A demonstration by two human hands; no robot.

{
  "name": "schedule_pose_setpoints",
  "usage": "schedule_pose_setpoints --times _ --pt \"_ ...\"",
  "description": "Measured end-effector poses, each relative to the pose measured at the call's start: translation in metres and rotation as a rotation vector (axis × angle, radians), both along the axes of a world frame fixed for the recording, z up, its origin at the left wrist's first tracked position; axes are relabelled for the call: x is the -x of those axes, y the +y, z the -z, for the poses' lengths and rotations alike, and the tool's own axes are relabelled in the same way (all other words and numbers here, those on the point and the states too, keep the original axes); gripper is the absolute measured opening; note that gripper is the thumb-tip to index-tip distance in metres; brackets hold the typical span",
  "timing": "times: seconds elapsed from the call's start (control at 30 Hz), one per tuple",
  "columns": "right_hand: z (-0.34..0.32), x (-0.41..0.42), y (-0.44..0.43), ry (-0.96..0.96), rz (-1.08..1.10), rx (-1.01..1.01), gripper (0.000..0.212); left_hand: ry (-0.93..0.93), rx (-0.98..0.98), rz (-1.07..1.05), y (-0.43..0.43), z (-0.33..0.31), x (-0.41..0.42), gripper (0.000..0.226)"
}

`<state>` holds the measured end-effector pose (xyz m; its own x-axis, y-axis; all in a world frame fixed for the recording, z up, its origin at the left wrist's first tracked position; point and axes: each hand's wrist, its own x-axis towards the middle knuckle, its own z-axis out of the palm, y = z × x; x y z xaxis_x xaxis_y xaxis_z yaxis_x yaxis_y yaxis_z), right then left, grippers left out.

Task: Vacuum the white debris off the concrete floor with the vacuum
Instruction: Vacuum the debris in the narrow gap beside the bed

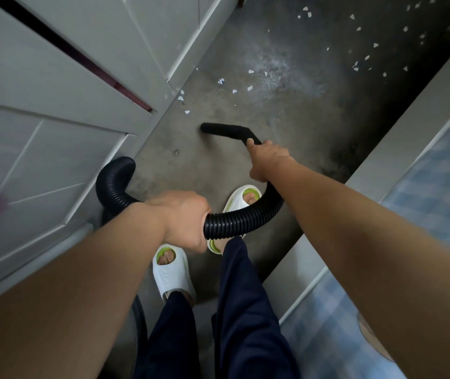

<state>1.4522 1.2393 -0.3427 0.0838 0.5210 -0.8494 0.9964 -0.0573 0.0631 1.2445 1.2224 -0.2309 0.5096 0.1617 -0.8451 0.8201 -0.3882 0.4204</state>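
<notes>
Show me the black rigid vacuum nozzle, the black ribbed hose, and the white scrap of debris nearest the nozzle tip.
black rigid vacuum nozzle [226, 130]: head view, middle of its straight tube.
black ribbed hose [240, 218]: head view, the lower curved stretch.
nearest white scrap [187, 112]: head view, its centre.

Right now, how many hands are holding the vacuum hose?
2. The left hand grips the ribbed hose mid-length, close to the body; the right hand grips it farther forward, at the bend behind the nozzle.
</notes>
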Motion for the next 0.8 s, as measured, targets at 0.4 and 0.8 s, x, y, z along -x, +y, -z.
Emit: schedule_pose_setpoints --times 0.4,0.8 --pt "0.004 0.014 0.057 0.048 -0.027 -0.077 0.084 0.025 -0.012 -0.084 0.022 0.003 0.001 0.023" --pt "0.006 -0.015 0.094 -0.062 0.177 -0.181 0.081 0.018 -0.090 -0.139 0.046 0.003 -0.020 0.019"
